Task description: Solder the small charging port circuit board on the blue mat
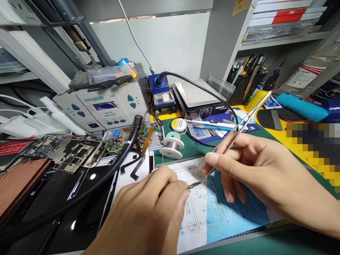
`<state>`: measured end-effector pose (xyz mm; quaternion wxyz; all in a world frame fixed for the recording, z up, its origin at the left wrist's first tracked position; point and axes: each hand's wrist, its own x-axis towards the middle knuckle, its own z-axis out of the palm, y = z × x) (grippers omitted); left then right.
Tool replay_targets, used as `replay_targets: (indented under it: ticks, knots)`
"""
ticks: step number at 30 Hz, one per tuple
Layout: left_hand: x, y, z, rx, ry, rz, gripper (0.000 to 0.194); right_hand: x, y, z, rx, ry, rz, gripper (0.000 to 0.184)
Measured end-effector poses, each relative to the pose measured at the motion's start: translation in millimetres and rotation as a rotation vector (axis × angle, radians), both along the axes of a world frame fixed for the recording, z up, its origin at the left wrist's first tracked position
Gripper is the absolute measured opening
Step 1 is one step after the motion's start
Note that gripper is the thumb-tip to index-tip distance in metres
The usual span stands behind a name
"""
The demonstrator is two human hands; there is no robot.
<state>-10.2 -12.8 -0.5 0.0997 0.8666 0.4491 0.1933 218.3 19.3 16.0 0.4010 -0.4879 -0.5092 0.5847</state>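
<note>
My right hand (255, 166) pinches a pair of metal tweezers (236, 131), whose tips point down at a tiny dark component (194, 184) on a white and blue printed sheet (212, 209). My left hand (151, 209) is closed, its fingertips pressed on the left end of that component, holding it against the sheet. The two hands almost meet over the part.
A hot-air rework station (106, 106) stands at the back left, a blue soldering station (162, 94) and a hotplate (196, 95) behind the green mat. Solder spools (172, 145), circuit boards (74, 152), a black hose (124, 152) and a pen cup (244, 85) surround the work spot.
</note>
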Motion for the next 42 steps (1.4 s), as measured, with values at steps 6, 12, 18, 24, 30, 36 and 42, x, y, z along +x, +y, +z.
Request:
replay_targets:
  ticks: [6, 12, 18, 24, 30, 36, 42]
  knots:
    - [1.0, 0.9, 1.6, -0.005, -0.051, 0.023, 0.031, 1.4, -1.0, -2.6, -0.005, 0.024, 0.004, 0.020]
    - [0.5, 1.3, 2.8, -0.045, -0.079, 0.026, 0.031, 2.5, 0.4, -1.3, -0.007, 0.025, 0.005, 0.020]
    - [0.8, -0.6, 0.6, -0.082, -0.106, 0.033, 0.029, -0.6, 2.1, -0.9, -0.014, 0.032, 0.006, 0.018]
    - [-0.1, -1.2, 3.6, -0.165, -0.169, 0.064, 0.025, -1.2, 2.2, 3.6, -0.014, -0.021, -0.004, 0.023]
    - [0.8, -0.4, 6.8, -0.217, -0.234, 0.058, 0.025, -1.5, 4.8, 5.5, 0.016, -0.114, -0.036, 0.038]
    - [1.4, -0.3, 5.0, -0.218, -0.261, 0.070, 0.024, -3.0, 0.8, 4.4, 0.011, -0.150, -0.042, 0.045]
    - [0.7, 1.0, 7.0, -0.224, -0.265, 0.072, 0.025, -0.7, 1.9, 4.9, 0.011, -0.161, -0.044, 0.046]
